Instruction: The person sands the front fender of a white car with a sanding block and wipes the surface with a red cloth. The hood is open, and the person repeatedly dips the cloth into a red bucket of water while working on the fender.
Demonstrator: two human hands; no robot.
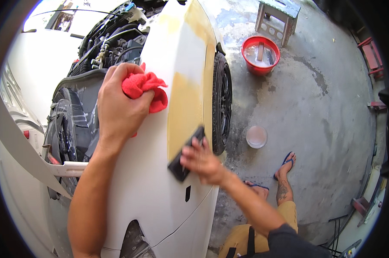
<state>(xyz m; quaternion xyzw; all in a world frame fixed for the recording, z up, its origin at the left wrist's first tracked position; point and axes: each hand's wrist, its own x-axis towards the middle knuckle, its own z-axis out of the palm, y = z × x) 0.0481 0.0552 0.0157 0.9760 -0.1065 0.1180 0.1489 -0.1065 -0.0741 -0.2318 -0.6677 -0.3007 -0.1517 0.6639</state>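
Observation:
A crumpled red cloth (pixel 138 84) is bunched in my left hand (pixel 120 105), whose fingers are closed around it just above the inner edge of a white car fender (pixel 149 142). My right hand (pixel 205 167) is slightly blurred by motion. It grips a long black sanding block (pixel 177 168), which lies slantwise on the fender at the lower end of a tan filler patch (pixel 187 105). Beyond the block, the tan area runs up the panel with pale, worn-through spots. A small dark slot (pixel 188 193) shows in the panel below the block.
To the left lies the open engine bay (pixel 112 49). A black wheel (pixel 222 103) sits under the fender's right side. On the concrete floor (pixel 323 129) stand a red bucket (pixel 259 70) of cloudy water, a small round tub (pixel 256 137) and a grey step stool (pixel 280 6).

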